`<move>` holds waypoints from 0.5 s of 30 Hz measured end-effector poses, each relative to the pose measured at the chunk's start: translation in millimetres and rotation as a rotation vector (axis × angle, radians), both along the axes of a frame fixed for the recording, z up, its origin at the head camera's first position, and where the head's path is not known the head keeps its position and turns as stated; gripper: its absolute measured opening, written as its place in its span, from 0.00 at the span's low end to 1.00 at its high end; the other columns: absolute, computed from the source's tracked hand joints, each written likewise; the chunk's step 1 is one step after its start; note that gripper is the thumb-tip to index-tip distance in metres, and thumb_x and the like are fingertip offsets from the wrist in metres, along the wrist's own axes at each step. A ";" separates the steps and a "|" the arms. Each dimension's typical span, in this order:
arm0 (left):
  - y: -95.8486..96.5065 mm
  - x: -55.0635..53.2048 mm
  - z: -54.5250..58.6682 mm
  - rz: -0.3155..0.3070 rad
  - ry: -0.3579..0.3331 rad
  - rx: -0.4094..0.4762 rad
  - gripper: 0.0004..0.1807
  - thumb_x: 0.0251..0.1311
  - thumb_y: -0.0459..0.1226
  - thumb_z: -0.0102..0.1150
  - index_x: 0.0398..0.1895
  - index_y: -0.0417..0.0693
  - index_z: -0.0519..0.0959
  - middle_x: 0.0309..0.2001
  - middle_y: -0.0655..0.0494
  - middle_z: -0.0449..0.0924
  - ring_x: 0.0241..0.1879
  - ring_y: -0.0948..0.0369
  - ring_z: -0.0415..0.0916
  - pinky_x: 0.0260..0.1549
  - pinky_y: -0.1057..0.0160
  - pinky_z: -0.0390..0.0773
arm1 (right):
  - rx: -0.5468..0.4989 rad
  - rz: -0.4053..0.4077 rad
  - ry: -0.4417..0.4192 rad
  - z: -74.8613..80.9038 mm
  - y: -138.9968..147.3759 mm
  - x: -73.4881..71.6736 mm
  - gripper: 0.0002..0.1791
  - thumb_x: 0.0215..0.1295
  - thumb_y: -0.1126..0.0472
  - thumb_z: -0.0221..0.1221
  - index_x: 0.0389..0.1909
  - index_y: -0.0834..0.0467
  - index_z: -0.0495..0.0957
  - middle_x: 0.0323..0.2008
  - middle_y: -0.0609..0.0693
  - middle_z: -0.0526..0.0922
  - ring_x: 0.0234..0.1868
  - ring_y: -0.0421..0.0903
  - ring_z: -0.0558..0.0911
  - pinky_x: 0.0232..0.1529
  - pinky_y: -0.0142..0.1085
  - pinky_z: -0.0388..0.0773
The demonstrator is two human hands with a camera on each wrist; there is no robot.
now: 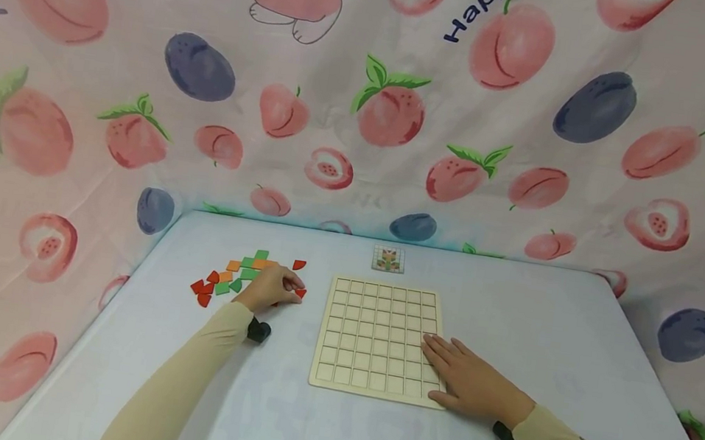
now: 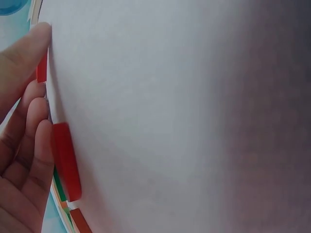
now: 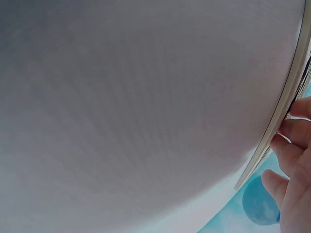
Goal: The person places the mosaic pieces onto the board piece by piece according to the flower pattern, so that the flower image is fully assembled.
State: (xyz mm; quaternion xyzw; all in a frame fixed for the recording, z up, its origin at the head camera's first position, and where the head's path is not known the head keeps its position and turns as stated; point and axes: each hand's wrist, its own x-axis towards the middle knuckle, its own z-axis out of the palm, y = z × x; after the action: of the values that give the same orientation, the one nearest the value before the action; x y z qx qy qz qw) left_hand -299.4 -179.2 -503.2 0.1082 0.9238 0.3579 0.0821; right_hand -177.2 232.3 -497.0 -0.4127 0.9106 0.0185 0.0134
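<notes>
In the head view my left hand [image 1: 268, 288] is low over the table at the right side of a group of small flat pieces. Its thumb and fingers pinch a red piece [image 1: 300, 293], which also shows as a red edge [image 2: 42, 69] in the left wrist view. Another red piece [image 2: 67, 162] lies on the table by the lower fingers. My right hand [image 1: 478, 385] rests with extended fingers on the right edge of a pale wooden grid board [image 1: 373, 395]. From the right wrist view, fingertips touch the board's rim [image 3: 272, 127].
Green pieces [image 1: 248, 275], orange pieces [image 1: 225, 277] and red pieces [image 1: 204, 300] lie loosely grouped left of the board. One red piece [image 1: 300, 265] sits apart behind the left hand. Behind the board is a small pattern card [image 1: 389, 259]. A fruit-print cloth [image 1: 302, 198] hangs along the table's back.
</notes>
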 end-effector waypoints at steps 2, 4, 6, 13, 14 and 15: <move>0.2 0.2 0.3 0.004 -0.008 -0.003 0.10 0.46 0.35 0.72 0.35 0.48 0.85 0.29 0.56 0.79 0.31 0.60 0.70 0.32 0.67 0.72 | 0.006 -0.005 -0.014 0.2 -0.2 0.0 0.41 0.67 0.38 0.48 0.69 0.64 0.57 0.71 0.60 0.58 0.71 0.56 0.60 0.66 0.52 0.61; 0.3 0.3 0.8 0.003 -0.013 -0.002 0.10 0.46 0.35 0.71 0.35 0.48 0.85 0.29 0.56 0.78 0.30 0.60 0.70 0.31 0.67 0.72 | 0.008 -0.009 -0.022 0.5 -0.4 0.1 0.41 0.67 0.38 0.48 0.69 0.64 0.57 0.71 0.60 0.58 0.71 0.56 0.59 0.67 0.52 0.60; 0.4 0.1 1.1 -0.004 -0.011 -0.002 0.09 0.47 0.35 0.71 0.35 0.48 0.85 0.29 0.56 0.79 0.30 0.61 0.70 0.31 0.67 0.72 | 0.010 -0.011 -0.027 0.6 -0.4 -0.1 0.41 0.67 0.38 0.48 0.69 0.64 0.57 0.71 0.60 0.58 0.71 0.56 0.59 0.67 0.52 0.60; 0.7 0.4 3.6 -0.012 -0.004 -0.021 0.09 0.49 0.36 0.70 0.35 0.48 0.85 0.29 0.56 0.79 0.30 0.61 0.70 0.31 0.67 0.72 | 0.016 -0.015 -0.031 2.1 -0.7 0.5 0.41 0.67 0.38 0.48 0.69 0.64 0.57 0.71 0.60 0.57 0.71 0.56 0.59 0.67 0.51 0.60; 1.2 0.7 4.3 -0.012 -0.002 -0.028 0.08 0.49 0.36 0.70 0.35 0.48 0.85 0.29 0.56 0.79 0.30 0.61 0.70 0.31 0.67 0.72 | 0.019 -0.017 -0.031 2.2 -0.6 0.7 0.41 0.67 0.38 0.48 0.70 0.64 0.56 0.71 0.59 0.57 0.71 0.55 0.59 0.67 0.51 0.60; 1.7 1.0 4.9 -0.011 -0.003 -0.030 0.08 0.49 0.36 0.70 0.35 0.48 0.85 0.29 0.56 0.79 0.30 0.61 0.70 0.31 0.67 0.72 | 0.020 -0.018 -0.031 2.3 -0.5 0.8 0.41 0.67 0.38 0.48 0.70 0.64 0.57 0.71 0.59 0.57 0.71 0.55 0.59 0.67 0.51 0.60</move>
State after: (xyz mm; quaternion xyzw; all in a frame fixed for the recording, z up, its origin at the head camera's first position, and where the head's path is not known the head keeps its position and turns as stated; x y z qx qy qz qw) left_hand -298.4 -177.5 -498.2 0.1115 0.9284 0.3438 0.0869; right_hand -176.4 231.8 -494.7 -0.4044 0.9138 0.0214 0.0317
